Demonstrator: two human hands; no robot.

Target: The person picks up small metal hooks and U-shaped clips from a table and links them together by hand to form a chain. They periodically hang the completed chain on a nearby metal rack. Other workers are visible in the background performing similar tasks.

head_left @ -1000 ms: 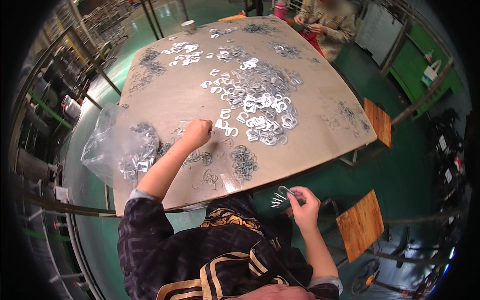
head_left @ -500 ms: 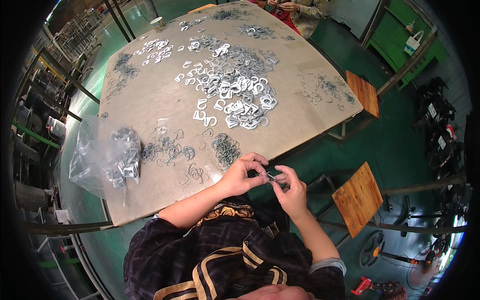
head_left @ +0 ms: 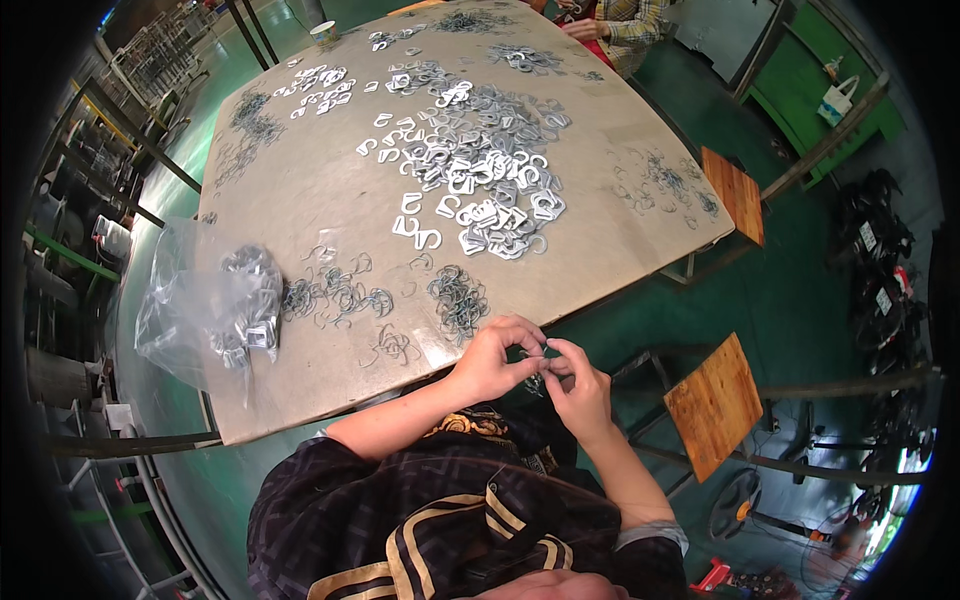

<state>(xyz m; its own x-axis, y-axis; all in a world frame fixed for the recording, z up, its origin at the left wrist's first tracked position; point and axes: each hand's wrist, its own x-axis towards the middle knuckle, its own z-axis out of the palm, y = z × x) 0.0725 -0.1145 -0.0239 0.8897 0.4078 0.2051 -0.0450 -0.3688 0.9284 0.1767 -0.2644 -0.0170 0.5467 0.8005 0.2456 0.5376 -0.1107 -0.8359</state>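
Your left hand (head_left: 492, 358) and right hand (head_left: 578, 385) meet just past the bench (head_left: 300, 200) edge, pinching small wire pieces (head_left: 537, 372). A wire clip pile (head_left: 458, 297) lies near them.

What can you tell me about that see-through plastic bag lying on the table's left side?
The clear plastic bag is thin, crumpled film, lying slack on the left edge of the round table and hanging partly over it. Small grey metal pieces are heaped inside it at its right. Neither hand touches it; loose wire clips lie just beside it.

Plastic bag (head_left: 205, 305) lies left of wire clips (head_left: 458, 298) on table (head_left: 330, 210).
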